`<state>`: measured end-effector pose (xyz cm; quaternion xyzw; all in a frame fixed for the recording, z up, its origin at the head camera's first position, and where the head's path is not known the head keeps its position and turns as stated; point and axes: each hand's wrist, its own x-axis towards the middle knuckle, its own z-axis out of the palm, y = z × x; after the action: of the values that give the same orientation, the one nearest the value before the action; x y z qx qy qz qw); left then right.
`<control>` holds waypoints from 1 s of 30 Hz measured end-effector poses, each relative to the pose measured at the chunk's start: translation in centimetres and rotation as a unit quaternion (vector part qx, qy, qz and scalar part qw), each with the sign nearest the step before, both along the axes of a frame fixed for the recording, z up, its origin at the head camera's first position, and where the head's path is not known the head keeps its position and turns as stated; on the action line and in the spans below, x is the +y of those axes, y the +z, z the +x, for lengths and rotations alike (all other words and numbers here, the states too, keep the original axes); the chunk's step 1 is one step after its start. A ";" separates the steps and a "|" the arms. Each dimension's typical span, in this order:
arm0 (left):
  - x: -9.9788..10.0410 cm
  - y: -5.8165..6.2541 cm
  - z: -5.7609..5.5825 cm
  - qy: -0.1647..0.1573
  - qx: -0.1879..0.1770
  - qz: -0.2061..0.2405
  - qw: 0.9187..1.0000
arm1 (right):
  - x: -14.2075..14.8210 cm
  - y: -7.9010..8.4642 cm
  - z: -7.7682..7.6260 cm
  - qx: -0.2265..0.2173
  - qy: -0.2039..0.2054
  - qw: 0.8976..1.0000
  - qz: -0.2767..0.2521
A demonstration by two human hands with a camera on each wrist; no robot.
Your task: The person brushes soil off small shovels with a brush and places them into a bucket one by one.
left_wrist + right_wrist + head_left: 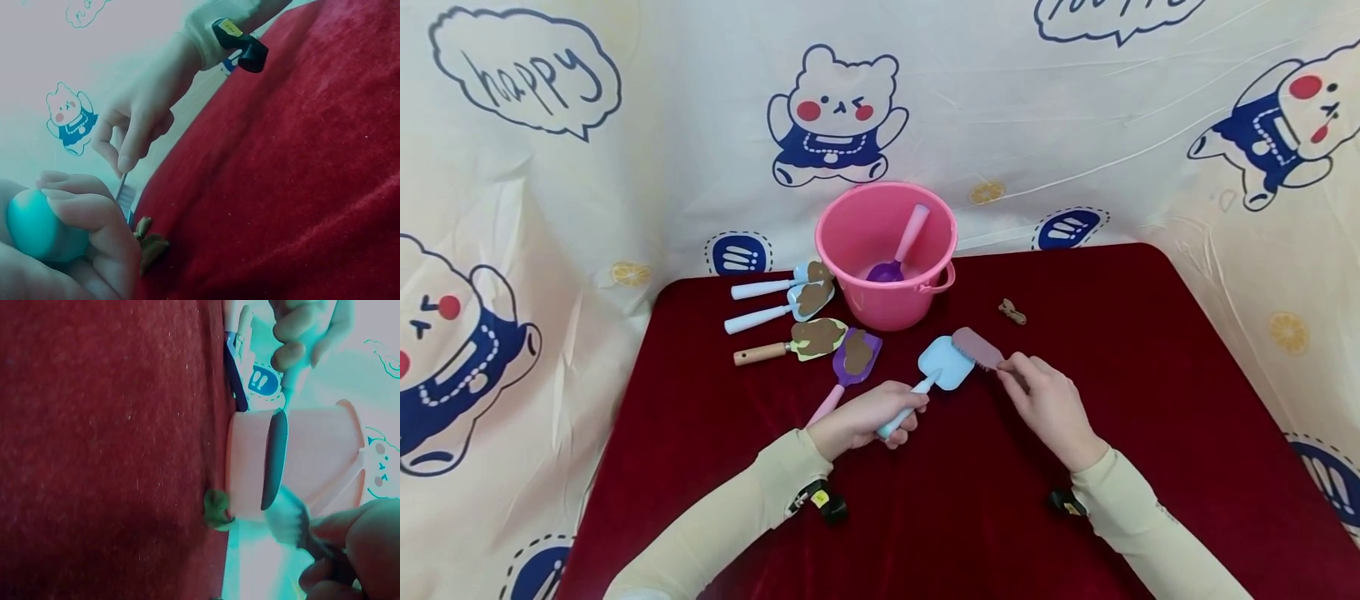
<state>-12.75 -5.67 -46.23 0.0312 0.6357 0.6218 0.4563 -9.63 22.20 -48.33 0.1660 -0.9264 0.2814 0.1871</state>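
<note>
My left hand (872,412) grips the handle of a small light blue toy shovel (943,360), its flat blade raised over the table. In the left wrist view, the rounded handle end pokes out of the curled fingers. My right hand (1054,408) pinches a small pink brush (976,347) at one end, bristles down. Those bristles meet the blade's right edge; in the right wrist view the blurred bristles (287,515) are at the blade's rim. No brown coating shows on this blade.
Behind stands a pink bucket (883,310) with a purple-headed shovel (912,233) inside. To the left lie brown-smeared tools: two light blue shovels (758,320), a wooden-handled green trowel (763,353) and a purple shovel (826,406). A small brown piece (1012,312) rests right of the bucket.
</note>
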 end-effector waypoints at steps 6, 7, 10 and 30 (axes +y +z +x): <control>-0.1 0.1 0.1 0.016 0.008 -0.007 1.000 | 0.7 -0.1 -0.1 0.026 -0.043 0.999 0.014; -0.1 0.2 0.0 0.018 0.013 -0.009 1.000 | 0.7 -0.1 -0.1 0.027 -0.048 0.998 0.010; -0.2 0.3 -0.1 0.028 0.030 -0.015 0.999 | 0.8 0.0 0.0 0.026 -0.057 0.998 -0.007; -1.0 1.2 0.1 0.050 0.035 0.045 0.997 | 0.6 1.6 0.3 -0.200 0.001 0.979 -0.050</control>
<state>-12.64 -6.67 -45.04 0.0410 0.6236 0.6703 0.4002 -9.29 22.80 -46.76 0.0973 -0.9299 0.3546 0.0057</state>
